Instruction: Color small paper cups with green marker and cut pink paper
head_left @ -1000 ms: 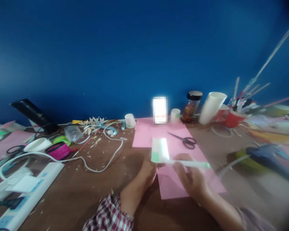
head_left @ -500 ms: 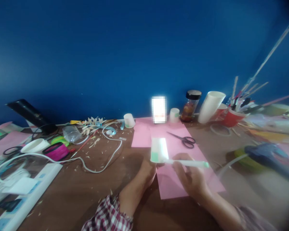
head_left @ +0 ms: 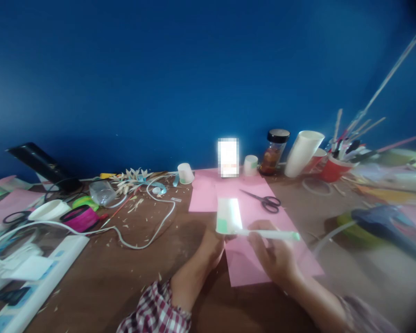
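A white paper cup with a light green patch low on its side is held by my left hand, whose fingers are mostly hidden behind and under it. Between the fingers of my right hand lies a white marker with a pale green end. The marker's left end meets the lower right edge of the cup. Pink paper sheets lie under and beyond my hands. Dark-handled scissors rest on the pink paper, just past the cup.
Two small white cups and a bright blurred-out screen stand at the back. A black-lidded jar, a tall white cup and a red cup of tools are to the right. At left lie a power strip and a cable.
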Action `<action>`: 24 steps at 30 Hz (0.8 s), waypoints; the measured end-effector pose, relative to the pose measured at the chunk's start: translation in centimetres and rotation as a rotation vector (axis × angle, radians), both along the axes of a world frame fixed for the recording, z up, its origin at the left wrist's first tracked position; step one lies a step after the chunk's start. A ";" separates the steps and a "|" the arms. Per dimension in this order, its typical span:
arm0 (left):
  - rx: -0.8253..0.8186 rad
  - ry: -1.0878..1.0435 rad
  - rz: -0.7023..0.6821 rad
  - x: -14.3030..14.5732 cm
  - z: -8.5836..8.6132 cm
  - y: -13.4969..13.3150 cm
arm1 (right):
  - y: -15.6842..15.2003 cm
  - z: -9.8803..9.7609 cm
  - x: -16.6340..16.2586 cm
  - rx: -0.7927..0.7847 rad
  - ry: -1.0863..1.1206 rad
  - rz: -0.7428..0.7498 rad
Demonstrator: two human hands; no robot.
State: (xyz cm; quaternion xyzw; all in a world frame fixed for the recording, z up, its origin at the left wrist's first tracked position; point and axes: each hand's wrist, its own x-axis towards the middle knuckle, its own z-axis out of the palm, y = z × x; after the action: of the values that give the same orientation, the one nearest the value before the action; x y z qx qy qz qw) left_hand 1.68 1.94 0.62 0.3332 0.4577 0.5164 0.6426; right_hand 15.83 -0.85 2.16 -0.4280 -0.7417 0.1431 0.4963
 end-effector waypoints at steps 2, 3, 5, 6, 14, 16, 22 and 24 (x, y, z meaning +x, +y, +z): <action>0.005 -0.002 -0.010 0.0 0.1 0.0 | 0.0 0.0 0.0 0.010 -0.001 0.003; 0.003 -0.003 -0.011 0.0 0.1 -0.1 | 0.0 0.0 -0.1 0.012 0.003 0.004; -0.003 -0.003 0.002 0.1 0.1 -0.1 | 0.0 0.0 0.0 0.003 0.011 0.002; -0.004 -0.002 0.008 0.1 0.1 -0.1 | 0.0 -0.1 0.0 -0.005 0.013 -0.001; -0.002 -0.031 0.012 0.1 0.1 -0.1 | 0.0 -0.1 0.0 -0.002 0.009 -0.011; -0.009 -0.030 0.013 0.1 0.0 -0.1 | 0.0 -0.1 0.0 -0.001 0.015 -0.009; -0.015 -0.023 0.007 0.0 0.0 -0.1 | 0.0 -0.5 0.2 -0.015 0.018 0.008; -0.010 -0.033 0.005 0.0 0.0 -0.1 | 0.0 -0.6 0.2 -0.009 0.026 0.013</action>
State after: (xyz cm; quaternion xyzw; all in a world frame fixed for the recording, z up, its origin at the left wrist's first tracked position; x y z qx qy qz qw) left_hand 1.66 1.83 0.61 0.3202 0.4507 0.5210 0.6503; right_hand 16.05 -0.83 1.54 -0.4237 -0.7370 0.1553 0.5031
